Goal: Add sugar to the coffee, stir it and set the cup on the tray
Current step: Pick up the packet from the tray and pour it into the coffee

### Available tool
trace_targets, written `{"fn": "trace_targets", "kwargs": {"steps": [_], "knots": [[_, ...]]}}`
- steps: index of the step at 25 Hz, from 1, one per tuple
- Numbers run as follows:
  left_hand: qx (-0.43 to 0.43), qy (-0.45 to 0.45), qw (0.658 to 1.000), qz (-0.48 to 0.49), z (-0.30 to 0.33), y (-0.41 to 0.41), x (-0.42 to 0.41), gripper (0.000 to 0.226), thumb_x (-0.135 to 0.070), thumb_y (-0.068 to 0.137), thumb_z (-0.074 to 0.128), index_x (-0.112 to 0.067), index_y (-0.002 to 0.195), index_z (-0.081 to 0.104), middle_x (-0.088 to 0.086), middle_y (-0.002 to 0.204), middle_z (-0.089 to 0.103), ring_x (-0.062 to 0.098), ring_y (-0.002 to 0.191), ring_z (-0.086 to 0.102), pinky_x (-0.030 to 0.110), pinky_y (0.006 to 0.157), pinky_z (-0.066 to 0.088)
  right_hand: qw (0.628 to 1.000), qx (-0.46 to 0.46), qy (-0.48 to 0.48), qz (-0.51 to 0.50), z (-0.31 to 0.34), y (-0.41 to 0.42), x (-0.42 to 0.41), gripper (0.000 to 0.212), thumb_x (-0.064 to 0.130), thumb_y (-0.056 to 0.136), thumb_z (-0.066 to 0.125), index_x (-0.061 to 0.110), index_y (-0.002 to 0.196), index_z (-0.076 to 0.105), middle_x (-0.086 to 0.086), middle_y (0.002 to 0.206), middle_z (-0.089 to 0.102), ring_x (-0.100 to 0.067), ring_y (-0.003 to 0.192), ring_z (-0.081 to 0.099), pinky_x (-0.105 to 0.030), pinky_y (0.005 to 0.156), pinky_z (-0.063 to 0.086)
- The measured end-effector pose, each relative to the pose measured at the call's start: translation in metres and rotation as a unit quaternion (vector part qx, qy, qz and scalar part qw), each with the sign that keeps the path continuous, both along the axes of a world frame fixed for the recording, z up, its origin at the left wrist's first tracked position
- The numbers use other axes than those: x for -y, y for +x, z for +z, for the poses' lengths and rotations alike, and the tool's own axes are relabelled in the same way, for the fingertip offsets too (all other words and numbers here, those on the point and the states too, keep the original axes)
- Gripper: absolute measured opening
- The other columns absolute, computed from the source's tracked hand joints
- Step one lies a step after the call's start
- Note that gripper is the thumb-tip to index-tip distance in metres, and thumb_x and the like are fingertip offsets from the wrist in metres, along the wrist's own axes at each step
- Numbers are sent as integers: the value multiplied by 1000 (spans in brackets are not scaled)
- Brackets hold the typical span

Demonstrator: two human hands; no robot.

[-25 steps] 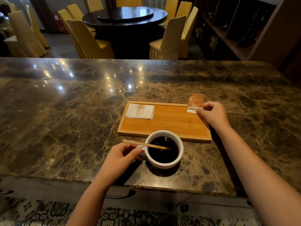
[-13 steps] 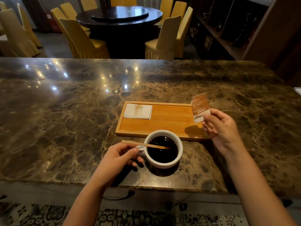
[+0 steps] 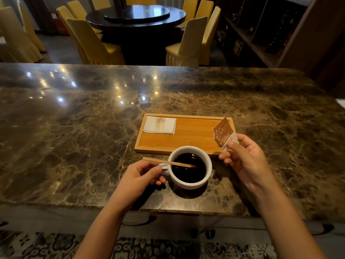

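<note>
the fingertips [image 3: 230, 144] of the right hand [image 3: 246, 161] pinch the lower corner of a brown sugar packet [image 3: 223, 133], thumb on the near side and the first finger behind it; the other fingers are curled loosely under. the packet stands tilted, its top corner pointing up, above the near right corner of the wooden tray [image 3: 194, 135] and just to the right of the cup.

the left hand [image 3: 138, 176] has its thumb and first fingers closed on the handle of the white cup [image 3: 190, 181], at the cup's left side; the handle itself is mostly hidden by the fingers. the cup stands on the marble counter [image 3: 74, 139], touching or nearly touching the near edge of the tray, not on it. it is full of dark coffee [image 3: 188, 171]. a wooden stir stick [image 3: 168, 162] lies across the left rim, one end in the coffee and the other end out over the left hand.

on the far left part of the tray lies a folded white napkin [image 3: 160, 125] with a faint brown stain. behind the counter are a round dark table [image 3: 136, 15] and yellow covered chairs [image 3: 93, 43].
</note>
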State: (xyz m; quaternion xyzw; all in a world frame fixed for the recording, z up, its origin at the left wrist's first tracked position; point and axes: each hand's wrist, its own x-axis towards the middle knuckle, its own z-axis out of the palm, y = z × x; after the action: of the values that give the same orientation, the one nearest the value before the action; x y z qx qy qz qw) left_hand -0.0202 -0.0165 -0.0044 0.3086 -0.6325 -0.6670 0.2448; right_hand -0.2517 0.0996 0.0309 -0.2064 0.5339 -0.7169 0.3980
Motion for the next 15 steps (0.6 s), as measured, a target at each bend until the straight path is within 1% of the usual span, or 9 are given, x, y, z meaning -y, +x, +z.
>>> {"fn": "trace_targets", "kwargs": {"steps": [4,7,9,12,15], "knots": [[-4,-3,1000,-2,0,0,-1,24,-27,75,58,-20,95,68,0,80,76,11,68,69,16,60,55,995,-104,10,2,10,1,-2,12,4,84,59,13,91,59,0,64,72,-9,49,63,-14,43,49],[2,-8,1000,-1,0,0,0,25,-27,75,58,-18,97,67,1,80,76,11,68,69,17,61,56,973,-230,17,13,24,4,-2,11,4,83,63,14,88,63,3,68,72,-10,49,63,-15,44,48],[7,-8,1000,0,0,0,0,28,-27,75,59,-15,98,67,2,79,75,12,68,69,17,61,56,943,-332,27,20,34,7,-2,11,5,82,65,15,88,65,5,69,71,-8,50,63,-14,46,48],[12,-9,1000,3,0,0,1,23,-23,78,58,-14,98,67,1,78,75,12,68,69,17,62,56,873,-484,55,39,46,13,-2,10,14,80,67,22,87,66,13,76,67,-6,56,62,-16,50,50],[17,-14,1000,4,-1,0,1,16,-13,85,56,-14,97,67,0,76,75,11,67,69,18,62,57,810,-579,66,66,54,16,1,7,17,81,66,22,86,66,20,77,62,-6,62,58,-12,51,44]]}}
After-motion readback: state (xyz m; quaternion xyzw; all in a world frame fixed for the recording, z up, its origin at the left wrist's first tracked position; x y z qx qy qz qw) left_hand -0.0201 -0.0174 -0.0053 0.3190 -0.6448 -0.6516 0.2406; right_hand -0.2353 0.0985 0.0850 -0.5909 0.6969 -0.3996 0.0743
